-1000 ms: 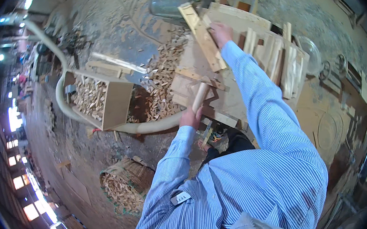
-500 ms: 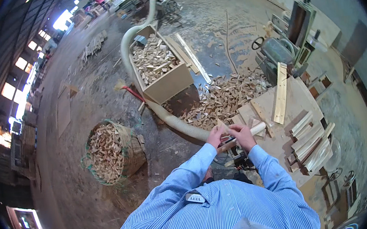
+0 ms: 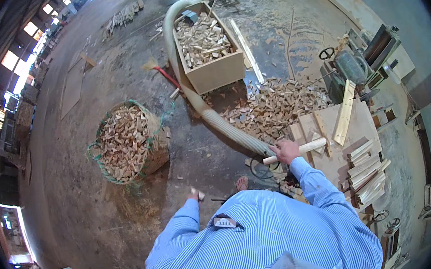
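Observation:
My right hand (image 3: 286, 151) is closed on a pale wooden stick (image 3: 307, 147), which lies crosswise with its left end jutting past the fingers. The stick's right part reaches over a board-topped worktable (image 3: 355, 119). Low at my left side, my left hand (image 3: 195, 194) shows small beyond the sleeve cuff, closed around a small pale wood offcut (image 3: 201, 195) whose shape is hard to make out. Left of that hand stands a woven basket (image 3: 158, 149) heaped with wood offcuts (image 3: 122, 141).
A ribbed hose (image 3: 228, 129) curves along the floor beside a wooden box (image 3: 216, 75) of offcuts. More offcuts (image 3: 280, 102) are spread before the worktable. Several wood strips (image 3: 367, 169) and a plank (image 3: 344, 111) lie on it. A machine (image 3: 350, 67) stands behind. A red-handled broom (image 3: 167, 77) is on the floor.
My hands were together over a triangular wood piece and have parted. The left has swung down and left; the right now grips the stick. The view has shifted, too.

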Action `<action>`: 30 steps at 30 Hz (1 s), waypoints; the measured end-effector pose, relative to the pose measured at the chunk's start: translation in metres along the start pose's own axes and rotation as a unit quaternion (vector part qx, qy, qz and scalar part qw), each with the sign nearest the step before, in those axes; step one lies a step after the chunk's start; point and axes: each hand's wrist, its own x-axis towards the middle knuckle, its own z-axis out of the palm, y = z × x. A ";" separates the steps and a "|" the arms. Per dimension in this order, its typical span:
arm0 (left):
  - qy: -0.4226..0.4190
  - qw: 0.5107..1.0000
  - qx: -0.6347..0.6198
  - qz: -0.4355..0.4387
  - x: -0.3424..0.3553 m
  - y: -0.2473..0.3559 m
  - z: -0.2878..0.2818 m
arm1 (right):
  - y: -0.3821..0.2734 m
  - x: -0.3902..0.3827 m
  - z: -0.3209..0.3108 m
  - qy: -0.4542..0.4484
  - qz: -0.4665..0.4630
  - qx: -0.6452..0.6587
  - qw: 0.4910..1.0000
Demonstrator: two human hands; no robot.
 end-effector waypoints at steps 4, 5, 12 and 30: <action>-0.093 0.990 0.040 -0.099 0.011 -0.073 0.010 | -0.017 0.002 -0.004 -0.024 0.030 0.005 0.999; -0.124 0.989 0.008 -0.082 0.013 -0.066 0.019 | -0.021 0.004 -0.006 -0.028 0.021 0.010 0.999; -0.343 0.723 -0.562 0.209 -0.011 0.269 0.018 | -0.034 0.008 0.002 -0.046 0.061 -0.030 0.997; -0.312 0.683 0.603 0.269 0.034 0.072 0.054 | -0.033 0.009 0.001 0.090 0.031 0.009 0.995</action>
